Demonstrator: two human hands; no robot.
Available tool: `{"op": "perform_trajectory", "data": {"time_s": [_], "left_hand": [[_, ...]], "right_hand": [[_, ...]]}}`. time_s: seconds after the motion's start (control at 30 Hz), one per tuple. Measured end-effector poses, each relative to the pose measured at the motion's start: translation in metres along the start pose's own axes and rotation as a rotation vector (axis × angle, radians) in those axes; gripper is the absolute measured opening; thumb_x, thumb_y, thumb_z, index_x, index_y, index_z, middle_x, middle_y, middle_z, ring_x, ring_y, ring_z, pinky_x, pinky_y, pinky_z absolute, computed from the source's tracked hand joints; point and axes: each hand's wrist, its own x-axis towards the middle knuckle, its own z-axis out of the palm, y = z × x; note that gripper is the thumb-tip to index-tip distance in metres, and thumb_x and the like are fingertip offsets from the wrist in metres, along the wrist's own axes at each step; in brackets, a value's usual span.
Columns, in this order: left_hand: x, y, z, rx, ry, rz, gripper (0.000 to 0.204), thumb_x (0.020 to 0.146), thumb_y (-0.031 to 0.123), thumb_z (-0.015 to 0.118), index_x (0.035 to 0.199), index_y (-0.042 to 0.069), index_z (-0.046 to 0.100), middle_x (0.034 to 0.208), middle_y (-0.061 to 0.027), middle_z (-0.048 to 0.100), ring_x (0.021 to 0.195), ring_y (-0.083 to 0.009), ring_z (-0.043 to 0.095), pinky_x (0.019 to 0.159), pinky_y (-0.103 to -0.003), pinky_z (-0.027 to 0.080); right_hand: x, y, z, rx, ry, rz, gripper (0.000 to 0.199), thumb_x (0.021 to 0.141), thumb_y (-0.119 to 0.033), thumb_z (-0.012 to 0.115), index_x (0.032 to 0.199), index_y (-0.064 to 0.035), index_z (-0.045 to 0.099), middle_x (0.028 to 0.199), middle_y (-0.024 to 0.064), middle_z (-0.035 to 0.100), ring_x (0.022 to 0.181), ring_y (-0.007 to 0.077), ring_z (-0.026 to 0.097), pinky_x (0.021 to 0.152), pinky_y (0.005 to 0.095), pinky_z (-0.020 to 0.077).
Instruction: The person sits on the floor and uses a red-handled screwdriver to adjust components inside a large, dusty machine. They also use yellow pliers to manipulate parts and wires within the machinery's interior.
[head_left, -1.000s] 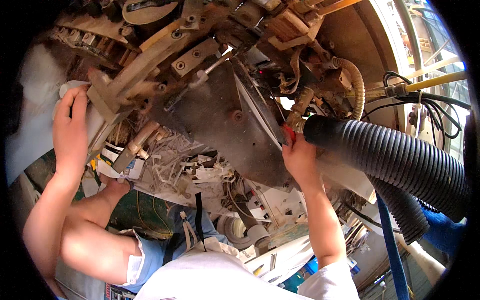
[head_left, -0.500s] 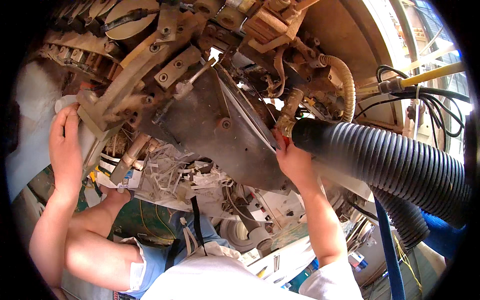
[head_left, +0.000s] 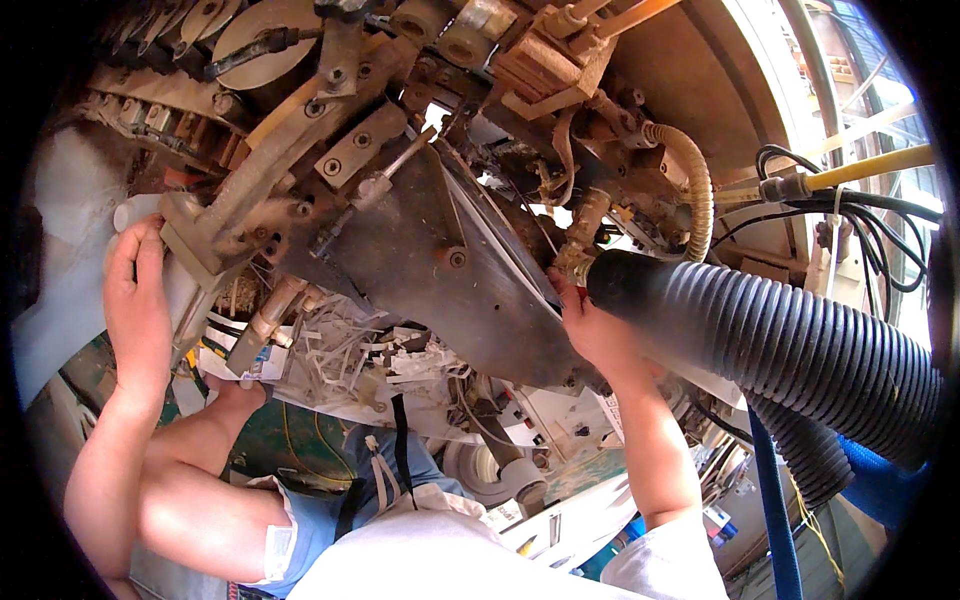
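My left hand (head_left: 138, 300) reaches up at the left. Its fingers curl over a white rounded piece (head_left: 122, 214) beside a worn metal bracket (head_left: 205, 235). My right hand (head_left: 592, 330) is raised at centre right, and its fingertips pinch the right edge of a dark grey metal plate (head_left: 450, 285). That hand sits just left of the mouth of a thick black corrugated hose (head_left: 760, 340). What the fingertips hold, if anything, is hidden.
A rusty machine with bolts, rollers and brackets (head_left: 350, 150) fills the top. Shredded white paper strips (head_left: 350, 350) hang below the plate. Another forearm (head_left: 205, 435) reaches in under the bracket. A ribbed tan tube (head_left: 695, 190), black cables (head_left: 860, 220) and a blue hose (head_left: 770, 500) stand at the right.
The view has tilted, so the machine and both hands sit lower in the picture. My right hand stays at the plate's edge and my left stays on the white piece.
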Motion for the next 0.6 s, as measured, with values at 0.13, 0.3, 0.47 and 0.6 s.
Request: {"op": "perform_trajectory", "data": {"time_s": [0.13, 0.3, 0.47, 0.6], "left_hand": [[0.001, -0.004, -0.004, 0.031, -0.011, -0.003, 0.032, 0.109, 0.023, 0.051, 0.123, -0.001, 0.065, 0.126, -0.0110, 0.067, 0.120, -0.0212, 0.059, 0.108, -0.031, 0.040], [-0.001, -0.003, -0.001, 0.004, -0.020, 0.029, 0.031, 0.109, 0.024, 0.051, 0.121, -0.003, 0.063, 0.119, -0.0068, 0.064, 0.114, -0.0164, 0.056, 0.106, -0.028, 0.039], [-0.002, 0.001, -0.005, -0.005, 0.000, 0.040, 0.029, 0.108, 0.023, 0.052, 0.121, 0.000, 0.066, 0.124, -0.0090, 0.069, 0.118, -0.0177, 0.060, 0.106, -0.030, 0.041], [-0.003, 0.006, 0.003, 0.019, -0.008, 0.028, 0.029, 0.108, 0.023, 0.052, 0.120, 0.001, 0.066, 0.120, -0.0078, 0.070, 0.113, -0.0163, 0.060, 0.104, -0.029, 0.042]], "right_hand": [[0.003, -0.003, -0.017, -0.055, -0.028, -0.078, 0.035, 0.100, -0.042, 0.065, 0.091, -0.0092, 0.074, 0.076, 0.0102, 0.070, 0.061, 0.0312, 0.065, 0.056, 0.0439, 0.0491], [0.003, 0.010, -0.018, 0.000, 0.044, -0.157, 0.037, 0.102, -0.046, 0.062, 0.091, -0.0122, 0.073, 0.071, 0.0052, 0.066, 0.060, 0.0216, 0.063, 0.058, 0.0372, 0.0483], [0.010, -0.010, -0.045, 0.601, -0.510, 0.547, 0.051, 0.104, -0.057, 0.054, 0.079, -0.0126, 0.063, 0.060, 0.0003, 0.054, 0.056, 0.0111, 0.052, 0.057, 0.0284, 0.0415], [0.028, -0.021, -0.062, 0.921, -0.769, 0.866, 0.057, 0.105, -0.058, 0.049, 0.072, -0.0127, 0.055, 0.056, -0.0015, 0.048, 0.052, 0.0100, 0.044, 0.053, 0.0273, 0.0337]]}}
